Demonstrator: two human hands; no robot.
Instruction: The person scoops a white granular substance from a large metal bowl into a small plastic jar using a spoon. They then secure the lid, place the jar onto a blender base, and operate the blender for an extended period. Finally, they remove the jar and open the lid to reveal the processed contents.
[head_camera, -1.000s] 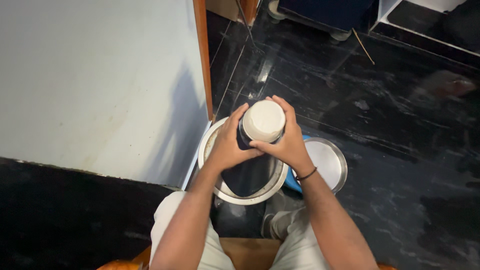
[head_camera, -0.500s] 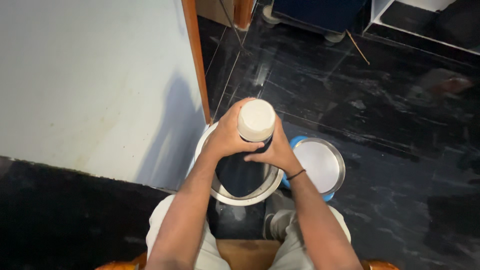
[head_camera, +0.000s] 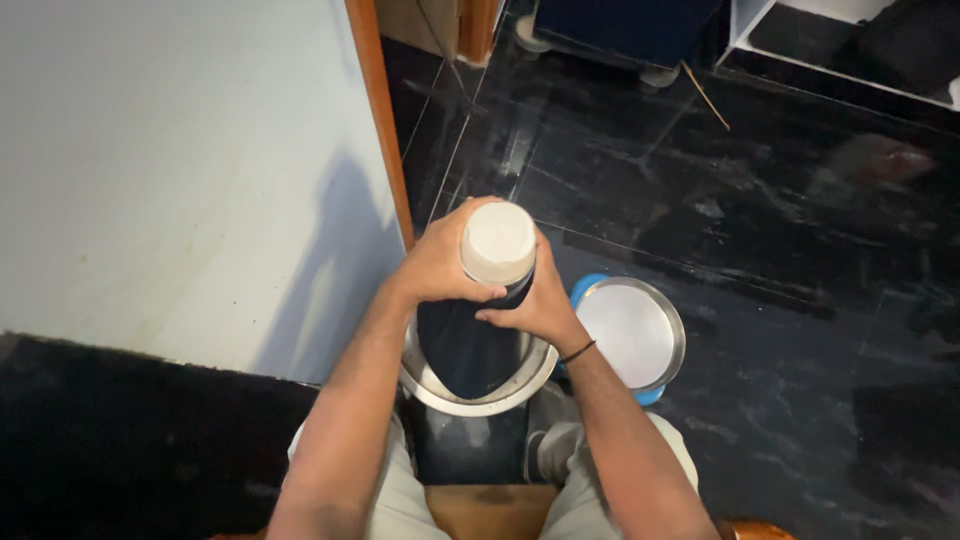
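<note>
Black marble-like tiles (head_camera: 760, 200), glossy and veined with pale streaks, fill the floor I see below, with a pale wall panel (head_camera: 180, 170) edged in orange-brown wood on the left. At centre I see a dark, smooth container (head_camera: 480, 335) topped by a round, matte cream lid (head_camera: 498, 243); it is held tilted over a wide, shiny steel bowl (head_camera: 440, 385), its lower end inside the bowl's rim. My left hand (head_camera: 435, 265) curls around the container's upper left side just under the lid, fingers wrapped and closed on it. My right hand (head_camera: 540, 305) clasps the right side a little lower, thumb across the front, a thin dark band at the wrist. Both forearms rise from the near edge and converge on the container. Just right of the bowl sits a round steel plate (head_camera: 630, 332) resting on something blue (head_camera: 585, 287). Near the bottom I see light trousers (head_camera: 400, 500) and a wooden seat edge (head_camera: 485, 505).
</note>
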